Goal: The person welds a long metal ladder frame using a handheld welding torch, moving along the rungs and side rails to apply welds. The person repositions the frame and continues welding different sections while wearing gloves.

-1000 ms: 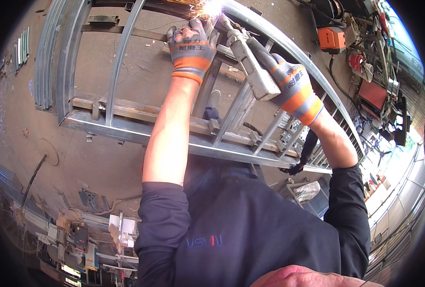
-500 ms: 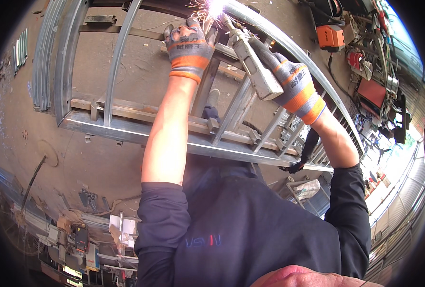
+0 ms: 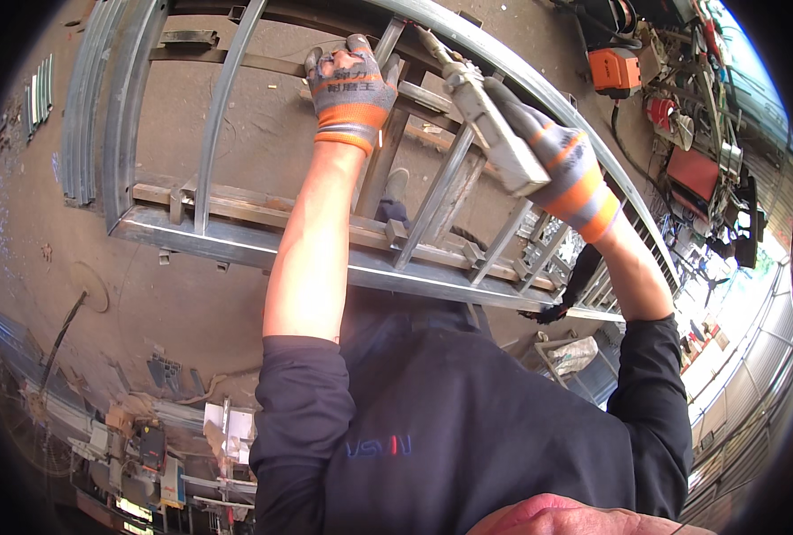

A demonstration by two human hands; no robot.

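Note:
My right hand [image 3: 568,169], in a grey and orange work glove, is closed around the pale handle of a welding torch [image 3: 496,129]. The torch's nozzle points up and left, close to the curved outer rail of a metal frame [image 3: 325,270]. No arc shows at its tip. My left hand [image 3: 352,89], gloved alike, has its fingers curled round a short metal bar [image 3: 388,43] of the frame, just left of the nozzle. The glove hides part of that bar. Other square-tube bars [image 3: 437,201] cross the frame below the torch.
Long metal profiles [image 3: 89,107] lie beside the frame's left end. An orange machine [image 3: 615,71] and a red box [image 3: 693,172] stand at the right with cables and tools. Below the frame's right part hangs a dark cable [image 3: 582,272]. Clutter fills the lower left.
The bright arc and its shower of sparks have gone out. My right hand and the torch have shifted slightly right and down, away from the joint. My left hand has stayed in place.

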